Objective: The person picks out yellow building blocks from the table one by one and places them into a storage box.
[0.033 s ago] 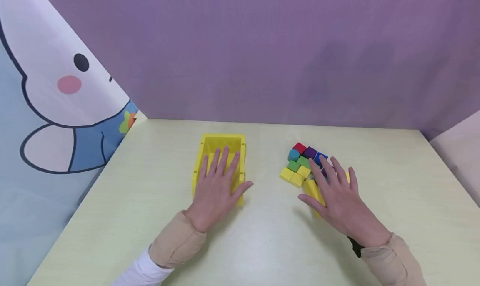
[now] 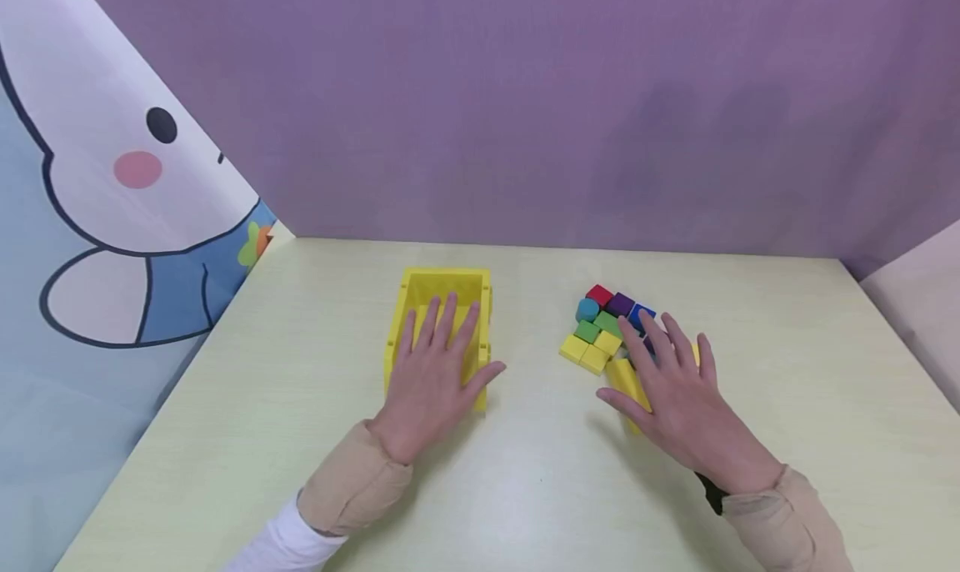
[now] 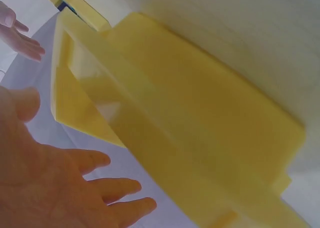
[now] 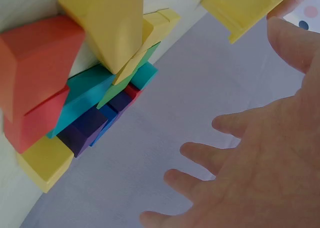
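Observation:
A yellow plastic box [image 2: 447, 274] stands left of the middle. Over it hovers my left hand [image 2: 431, 388], fingers spread and nearly straight, gripping nothing; the left wrist view shows the palm above the box's rim. To the right, my right hand [image 2: 686, 413] is held palm down with spread fingers above a group of coloured blocks, and its grasp is bare. Beneath that hand, a long yellow block [image 2: 624, 378] is partly covered. Red blocks [image 4: 37, 62], a teal block [image 4: 85, 95] and a purple block [image 4: 82, 130], hidden from above, appear in the right wrist view.
The group's far side has a red block [image 2: 599, 296], a purple block [image 2: 620, 304] and a blue cylinder [image 2: 587, 309]. Green blocks [image 2: 587, 331] and flat yellow blocks [image 2: 573, 348] lie nearer. A purple cloth wall [image 2: 525, 122] rises behind the pale table [image 2: 525, 489].

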`<state>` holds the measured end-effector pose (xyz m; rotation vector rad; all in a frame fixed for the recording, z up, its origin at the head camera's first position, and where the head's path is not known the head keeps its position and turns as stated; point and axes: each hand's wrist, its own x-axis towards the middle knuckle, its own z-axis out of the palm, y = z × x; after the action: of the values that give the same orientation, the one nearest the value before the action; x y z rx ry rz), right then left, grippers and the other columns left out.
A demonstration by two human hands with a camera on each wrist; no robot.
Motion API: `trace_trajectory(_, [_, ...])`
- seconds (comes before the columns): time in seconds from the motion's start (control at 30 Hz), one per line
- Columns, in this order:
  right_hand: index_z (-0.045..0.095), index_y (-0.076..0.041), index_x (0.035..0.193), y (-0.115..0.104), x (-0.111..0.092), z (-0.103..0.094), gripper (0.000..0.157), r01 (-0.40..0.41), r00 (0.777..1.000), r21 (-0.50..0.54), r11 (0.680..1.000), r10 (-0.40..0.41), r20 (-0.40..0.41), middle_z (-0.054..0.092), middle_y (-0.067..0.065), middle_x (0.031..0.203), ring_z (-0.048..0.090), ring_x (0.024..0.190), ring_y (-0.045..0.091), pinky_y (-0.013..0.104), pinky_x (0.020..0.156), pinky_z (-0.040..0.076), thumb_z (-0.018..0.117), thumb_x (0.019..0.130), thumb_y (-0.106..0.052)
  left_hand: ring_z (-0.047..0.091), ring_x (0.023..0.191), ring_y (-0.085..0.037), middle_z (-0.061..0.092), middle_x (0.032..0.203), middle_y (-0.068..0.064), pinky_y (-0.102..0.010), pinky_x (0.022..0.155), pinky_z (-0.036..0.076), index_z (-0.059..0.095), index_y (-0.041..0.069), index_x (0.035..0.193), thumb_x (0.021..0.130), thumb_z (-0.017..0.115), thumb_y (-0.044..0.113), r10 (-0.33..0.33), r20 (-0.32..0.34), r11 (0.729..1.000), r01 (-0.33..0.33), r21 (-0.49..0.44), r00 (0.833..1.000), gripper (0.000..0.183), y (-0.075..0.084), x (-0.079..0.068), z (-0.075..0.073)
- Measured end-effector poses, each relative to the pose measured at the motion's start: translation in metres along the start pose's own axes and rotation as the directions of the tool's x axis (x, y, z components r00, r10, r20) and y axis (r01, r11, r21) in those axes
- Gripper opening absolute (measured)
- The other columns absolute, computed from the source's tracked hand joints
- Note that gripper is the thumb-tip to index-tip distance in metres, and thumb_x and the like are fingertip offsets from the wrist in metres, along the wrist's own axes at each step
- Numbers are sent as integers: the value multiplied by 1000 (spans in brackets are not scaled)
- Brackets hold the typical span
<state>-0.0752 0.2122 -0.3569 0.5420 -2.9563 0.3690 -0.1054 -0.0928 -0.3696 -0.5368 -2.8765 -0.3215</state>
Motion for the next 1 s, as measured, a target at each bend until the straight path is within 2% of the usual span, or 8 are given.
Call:
trace_trajectory(0.33, [18, -4, 158, 0, 1, 0, 89, -12, 999, 23, 1000, 11, 39, 17, 24, 160, 10, 146, 51, 76, 109, 8, 59, 95, -52, 14, 152, -33, 19, 163, -17, -52, 123, 1, 24, 16, 159, 99, 43, 60, -12, 20, 1000, 12, -12, 1000, 77, -2, 1, -1])
trace_trajectory(0.57, [20, -3, 157, -1, -2, 1, 88, 10, 999, 47, 999, -12, 38, 18, 25, 160, 11, 145, 52, 73, 112, 8, 62, 94, -48, 12, 153, -33, 17, 164, -17, -52, 123, 0, 24, 13, 158, 100, 41, 60, -18, 40, 1000, 19, -16, 999, 77, -5, 4, -2])
trace_trajectory(0.8, [22, -5, 156, -2, -4, 5, 85, 27, 997, 41, 999, -30, 70, 21, 26, 158, 18, 142, 52, 72, 109, 19, 63, 94, -45, 6, 154, -32, 12, 165, -14, -51, 123, -3, 21, 11, 159, 100, 36, 61, -62, 80, 997, 66, -45, 995, 79, -12, 8, -9])
trace_trajectory(1.0, [28, -5, 155, -2, -7, 9, 80, 44, 992, 14, 999, -45, 120, 23, 25, 157, 24, 139, 50, 70, 106, 26, 64, 94, -43, 6, 153, -33, 14, 165, -17, -54, 123, -1, 22, 9, 158, 100, 39, 61, -77, 81, 994, 83, -74, 994, 80, -22, 9, -15])
